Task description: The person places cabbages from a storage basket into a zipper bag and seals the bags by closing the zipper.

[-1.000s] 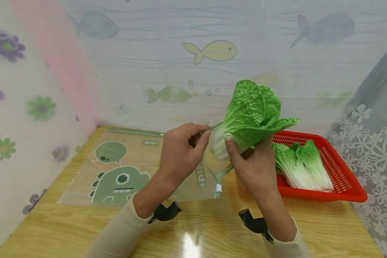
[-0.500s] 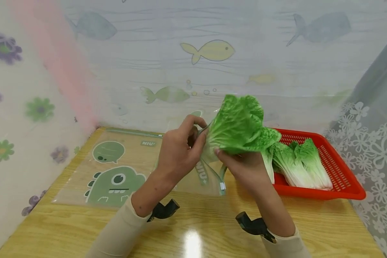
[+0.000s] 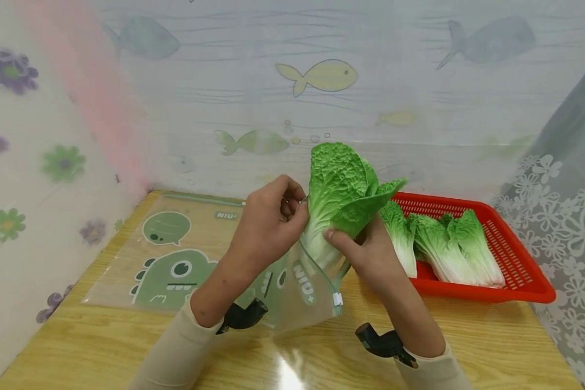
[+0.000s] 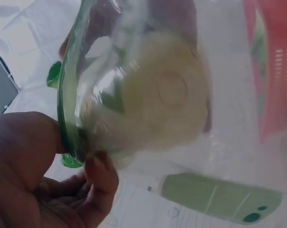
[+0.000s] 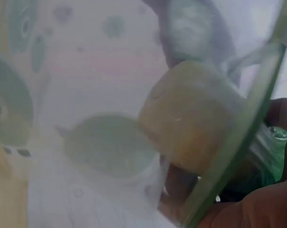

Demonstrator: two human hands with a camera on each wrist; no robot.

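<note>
A napa cabbage, leafy end up, leans with its white base inside the mouth of a clear zip bag. My right hand grips the cabbage low down from the right, thumb across its front. On the other side my left hand pinches the bag's rim between thumb and fingers. The white zip slider hangs at the near corner of the opening. Through the plastic, both wrist views show the round cabbage base, with the green zip strip crossing in front in the right wrist view.
Another zip bag with a green dinosaur print lies flat at the left of the wooden table. To the right stands a red basket holding several cabbages. A fish-patterned curtain hangs behind.
The cabbage has moved left and down, its base passing into the bag's mouth. My right hand has travelled left with it. The left hand keeps pinching the rim, and the bag hangs lower in front.
</note>
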